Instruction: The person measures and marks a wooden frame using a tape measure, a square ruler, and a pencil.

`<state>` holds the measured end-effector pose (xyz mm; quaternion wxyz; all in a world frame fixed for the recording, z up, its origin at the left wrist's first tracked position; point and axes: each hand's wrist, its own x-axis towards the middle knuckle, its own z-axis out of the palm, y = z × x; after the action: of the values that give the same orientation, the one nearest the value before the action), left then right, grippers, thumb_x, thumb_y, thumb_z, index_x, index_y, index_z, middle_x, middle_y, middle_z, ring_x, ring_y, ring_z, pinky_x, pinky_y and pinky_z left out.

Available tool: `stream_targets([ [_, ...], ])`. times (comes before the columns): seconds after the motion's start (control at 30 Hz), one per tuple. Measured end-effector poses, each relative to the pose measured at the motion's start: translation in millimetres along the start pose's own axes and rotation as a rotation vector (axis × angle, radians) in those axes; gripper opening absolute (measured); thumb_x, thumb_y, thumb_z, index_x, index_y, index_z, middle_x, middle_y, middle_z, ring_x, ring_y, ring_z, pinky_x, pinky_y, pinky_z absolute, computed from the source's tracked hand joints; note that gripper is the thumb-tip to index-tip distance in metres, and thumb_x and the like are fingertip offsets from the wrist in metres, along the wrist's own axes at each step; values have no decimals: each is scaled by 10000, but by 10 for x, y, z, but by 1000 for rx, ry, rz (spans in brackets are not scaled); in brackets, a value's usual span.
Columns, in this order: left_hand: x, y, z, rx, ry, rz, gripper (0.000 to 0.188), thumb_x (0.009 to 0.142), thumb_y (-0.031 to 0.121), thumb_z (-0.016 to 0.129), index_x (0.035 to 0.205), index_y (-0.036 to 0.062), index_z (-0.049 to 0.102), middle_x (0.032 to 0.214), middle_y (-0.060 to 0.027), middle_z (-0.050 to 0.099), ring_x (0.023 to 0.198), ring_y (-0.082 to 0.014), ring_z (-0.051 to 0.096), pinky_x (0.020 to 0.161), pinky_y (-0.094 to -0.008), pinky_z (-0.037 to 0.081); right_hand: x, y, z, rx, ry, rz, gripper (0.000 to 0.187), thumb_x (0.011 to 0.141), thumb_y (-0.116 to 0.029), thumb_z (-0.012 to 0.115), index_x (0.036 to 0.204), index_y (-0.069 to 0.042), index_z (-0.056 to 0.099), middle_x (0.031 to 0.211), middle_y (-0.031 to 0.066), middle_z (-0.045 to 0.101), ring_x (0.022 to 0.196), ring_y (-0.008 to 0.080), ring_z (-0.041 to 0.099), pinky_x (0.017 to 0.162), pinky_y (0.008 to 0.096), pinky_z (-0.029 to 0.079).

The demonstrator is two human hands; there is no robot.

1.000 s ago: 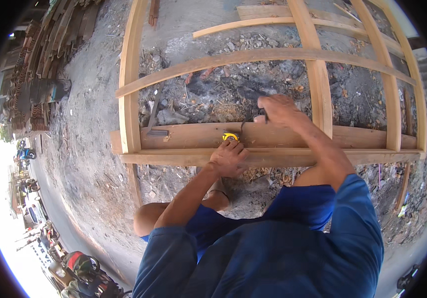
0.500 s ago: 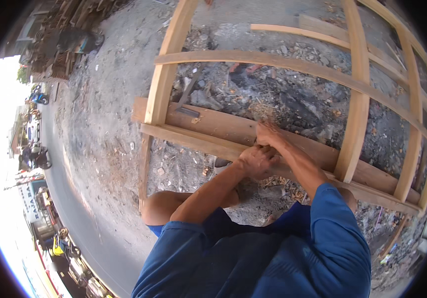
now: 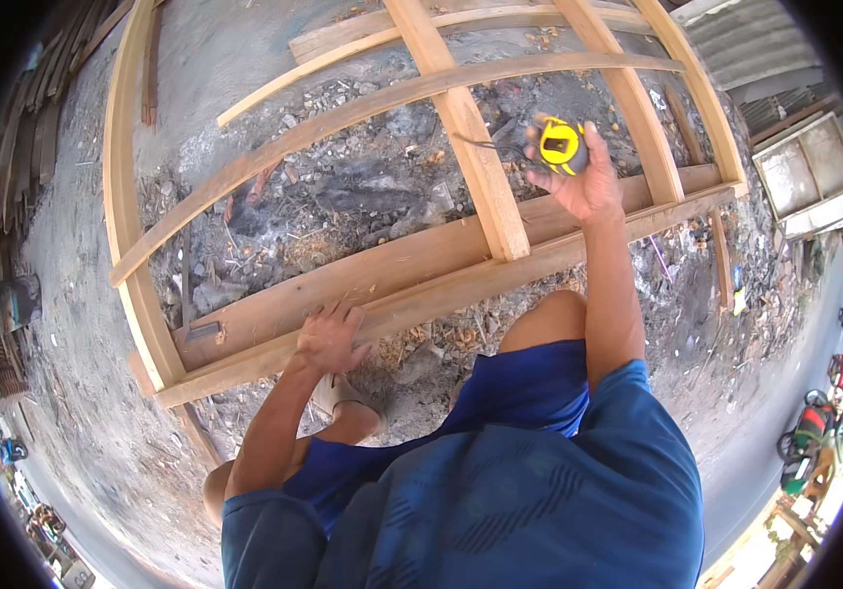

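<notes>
My right hand [image 3: 594, 188] is raised over the right part of a wooden frame, its fingers curled round a yellow and black tape measure [image 3: 561, 145]. A dark strap trails from the tape measure toward a crosspiece [image 3: 466, 147]. Farther left, my left hand [image 3: 331, 339] rests with fingers spread on the frame's near rail [image 3: 421, 306], holding nothing. Just behind that rail runs a wide brown board [image 3: 314, 285]. A dark metal square [image 3: 204, 332] lies on the board's left end.
A long thin slat [image 3: 343, 113] crosses over the frame's crosspieces. Rubble and wood chips cover the ground within the frame. Old timber [image 3: 24, 128] is stacked at far left. A white-framed panel [image 3: 806, 167] stands at right; motorbikes [image 3: 809, 442] are beyond the road.
My hands, earlier together at the near rail, are now apart. The right has risen with the tape measure; the left lies farther left along the rail. My view has turned to the right.
</notes>
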<state>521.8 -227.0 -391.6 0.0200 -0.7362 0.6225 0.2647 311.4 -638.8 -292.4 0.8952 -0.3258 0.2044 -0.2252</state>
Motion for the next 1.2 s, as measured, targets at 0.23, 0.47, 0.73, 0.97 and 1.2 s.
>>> stream_targets([
  [0.23, 163, 255, -238, -96, 32, -84, 789, 803, 461, 758, 1406, 33, 482, 1275, -208, 587, 1250, -387, 515, 1098, -507, 385, -552, 136, -727, -464, 307, -19, 477, 982, -367, 612, 1311, -23, 631, 1108, 104, 696, 863, 185, 645, 694, 327, 539],
  [0.47, 931, 890, -209, -199, 44, 3, 724, 862, 473, 720, 1393, 25, 516, 1309, -196, 579, 1276, -384, 506, 1104, -515, 382, -753, 86, -512, -1099, 273, -5, 480, 944, -273, 736, 1311, 20, 637, 1157, 94, 668, 1092, 156, 581, 993, 301, 440],
  [0.73, 1065, 1053, -173, -275, -14, 1, 615, 838, 416, 766, 1313, 61, 600, 1269, -169, 599, 1247, -368, 535, 1069, -495, 431, -696, 109, -444, -1149, 245, -51, 482, 940, -256, 730, 1316, 27, 626, 1147, 84, 663, 1070, 149, 585, 968, 308, 458],
  [0.97, 1028, 1104, -260, -264, 23, -14, 574, 816, 397, 780, 1266, 76, 627, 1231, -159, 616, 1199, -366, 566, 1035, -493, 464, -587, 151, -413, -1191, 187, -41, 480, 931, -261, 737, 1323, -7, 626, 1132, 94, 671, 1079, 166, 588, 967, 322, 465],
  [1.2, 986, 1151, -202, -210, 118, 0, 541, 786, 347, 812, 1231, 96, 635, 1130, -105, 616, 1113, -335, 584, 945, -525, 476, -634, 181, -369, -1256, 138, -56, 504, 915, -254, 747, 1330, -1, 611, 1156, 130, 684, 1084, 181, 599, 987, 336, 462],
])
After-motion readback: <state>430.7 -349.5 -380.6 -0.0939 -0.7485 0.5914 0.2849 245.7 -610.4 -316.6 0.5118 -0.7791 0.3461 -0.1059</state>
